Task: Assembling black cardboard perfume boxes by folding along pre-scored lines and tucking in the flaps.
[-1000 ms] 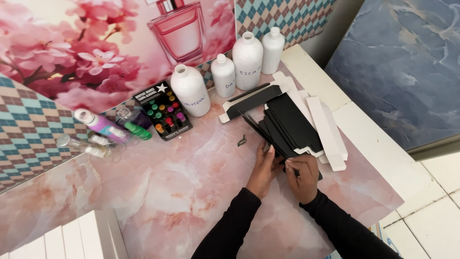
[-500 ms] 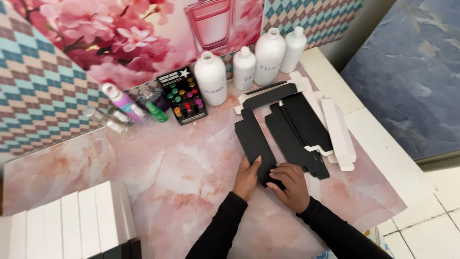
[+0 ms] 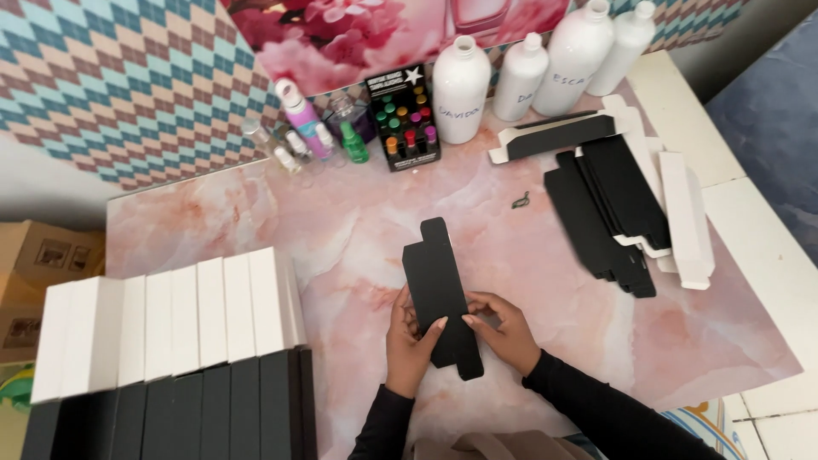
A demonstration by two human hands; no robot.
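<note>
A flat black unfolded carton [image 3: 439, 285] lies on the pink marbled table [image 3: 341, 230], long and narrow, its far end pointing away from me. My left hand [image 3: 407, 341] grips its near left edge with fingers laid over the card. My right hand [image 3: 503, 328] holds the near right edge, fingertips touching the black surface. Both sleeves are black.
A stack of flat black and white cartons [image 3: 618, 204] lies at the right. Finished white and black boxes [image 3: 170, 341] stand in rows at the left. White bottles [image 3: 460, 89], small spray vials [image 3: 294, 145] and a black box of coloured vials [image 3: 402, 119] line the back wall.
The black carton has been pulled away from the right-hand stack toward the table's middle, both hands staying on it. The view has swung left, bringing the rows of finished boxes into sight.
</note>
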